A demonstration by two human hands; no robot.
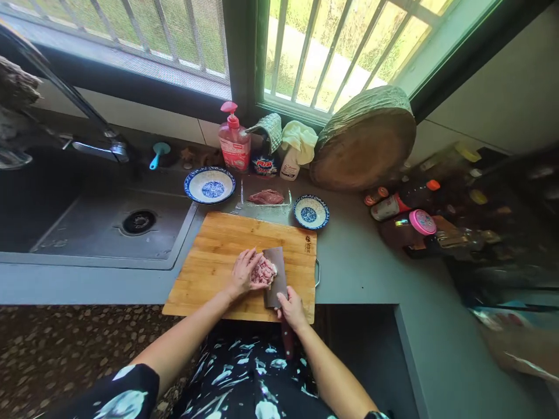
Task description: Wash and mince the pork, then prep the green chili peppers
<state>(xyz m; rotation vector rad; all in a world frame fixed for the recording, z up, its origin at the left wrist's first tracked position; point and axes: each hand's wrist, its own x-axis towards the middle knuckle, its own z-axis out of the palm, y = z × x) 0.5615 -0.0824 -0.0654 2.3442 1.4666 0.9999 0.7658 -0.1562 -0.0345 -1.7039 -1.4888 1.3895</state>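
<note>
On the wooden cutting board (pixel 218 256) lies a small heap of chopped pink meat (pixel 264 271). My left hand (pixel 243 273) cups the heap from the left, thumb and fingers curved round it. Against the heap's right side is the broad blade of a cleaver (pixel 276 267), lying nearly flat on the board. The fingers of my right hand (pixel 292 308) are closed at the joint of blade and handle; the dark handle points toward my body. Beyond the board, a piece of raw red meat (pixel 266 197) rests in a clear tray.
Two blue-and-white dishes, a larger one (pixel 212 186) and a smaller one (pixel 311 213), flank the tray. At left is a sink (pixel 109 227). A pink soap bottle (pixel 234 142) and a round wooden block (pixel 367 142) stand by the window. Jars and bottles (pixel 410 227) crowd the right.
</note>
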